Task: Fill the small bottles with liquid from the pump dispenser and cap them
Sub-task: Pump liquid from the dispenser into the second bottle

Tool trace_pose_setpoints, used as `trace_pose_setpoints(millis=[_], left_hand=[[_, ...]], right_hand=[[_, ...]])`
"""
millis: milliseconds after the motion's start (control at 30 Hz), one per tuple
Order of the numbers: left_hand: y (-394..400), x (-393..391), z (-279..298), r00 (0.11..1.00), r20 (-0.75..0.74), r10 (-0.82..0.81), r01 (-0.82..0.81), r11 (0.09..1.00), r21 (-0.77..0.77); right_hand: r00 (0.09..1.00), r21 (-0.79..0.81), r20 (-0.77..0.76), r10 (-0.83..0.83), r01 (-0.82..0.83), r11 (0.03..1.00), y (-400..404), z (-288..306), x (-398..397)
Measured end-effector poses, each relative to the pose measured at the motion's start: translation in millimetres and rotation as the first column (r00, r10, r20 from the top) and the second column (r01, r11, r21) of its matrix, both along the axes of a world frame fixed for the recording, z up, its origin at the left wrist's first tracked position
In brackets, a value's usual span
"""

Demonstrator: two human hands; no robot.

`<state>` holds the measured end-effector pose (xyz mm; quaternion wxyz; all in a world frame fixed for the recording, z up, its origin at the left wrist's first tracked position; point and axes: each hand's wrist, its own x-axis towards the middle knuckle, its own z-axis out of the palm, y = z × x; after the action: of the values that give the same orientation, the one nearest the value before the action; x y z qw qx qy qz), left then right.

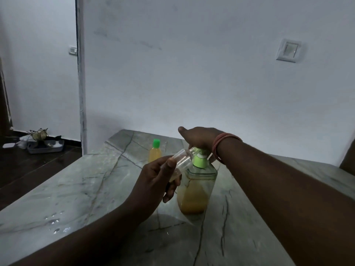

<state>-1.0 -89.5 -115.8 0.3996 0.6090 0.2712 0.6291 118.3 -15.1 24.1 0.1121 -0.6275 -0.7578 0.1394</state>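
Note:
A clear pump dispenser (pixel 196 191) with a green collar stands on the marble table (pixel 80 189); amber liquid fills its lower half. My right hand (pixel 199 139) lies palm-down on the pump head and covers it. My left hand (pixel 157 181) holds a small clear bottle (pixel 182 160) tilted, with its open neck at the pump's nozzle; it looks almost empty. Behind them stands a second small bottle (pixel 155 153) with a green cap, filled with amber liquid.
Water drops (pixel 54 221) lie on the table near its left front. A wall rises just behind the table, with a switch plate (pixel 288 50) at the right. On the dark floor at the left sits a grey tray (pixel 46 147) with oddments.

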Motion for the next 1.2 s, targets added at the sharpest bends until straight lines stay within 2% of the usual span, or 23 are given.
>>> trace_pose_setpoints(millis=[167, 433, 633, 867, 1000, 1200], left_hand=[[1.4, -1.1, -1.3, 1.0, -0.007, 0.0, 0.0, 1.0, 0.014], [-2.2, -1.6, 0.0, 1.0, -0.008, 0.004, -0.004, 1.0, -0.001], [-2.9, -0.3, -0.3, 1.0, -0.013, 0.006, -0.006, 1.0, -0.004], [-8.9, 0.5, 3.7, 1.0, 0.013, -0.001, 0.002, 0.999, -0.046], [-4.4, -1.0, -1.9, 0.998, -0.016, -0.055, 0.054, 0.998, -0.032], [-1.1, 0.4, -3.7, 0.996, -0.016, -0.088, 0.088, 0.996, -0.021]], right_hand=[[0.991, 0.067, -0.13, -0.02, 0.029, 0.997, 10.9, -12.3, 5.1], [0.999, 0.015, -0.037, 0.011, -0.01, 1.0, 5.4, -4.6, 0.1], [0.992, 0.082, -0.127, -0.011, 0.022, 0.996, 12.1, -17.1, 4.5], [0.999, 0.028, -0.04, 0.021, -0.02, 0.999, 3.1, -5.5, 0.9], [0.987, 0.081, -0.158, 0.029, -0.017, 0.997, 8.8, -10.9, 6.0], [0.984, 0.101, -0.178, -0.02, 0.038, 0.994, 8.9, -16.5, 8.0]])
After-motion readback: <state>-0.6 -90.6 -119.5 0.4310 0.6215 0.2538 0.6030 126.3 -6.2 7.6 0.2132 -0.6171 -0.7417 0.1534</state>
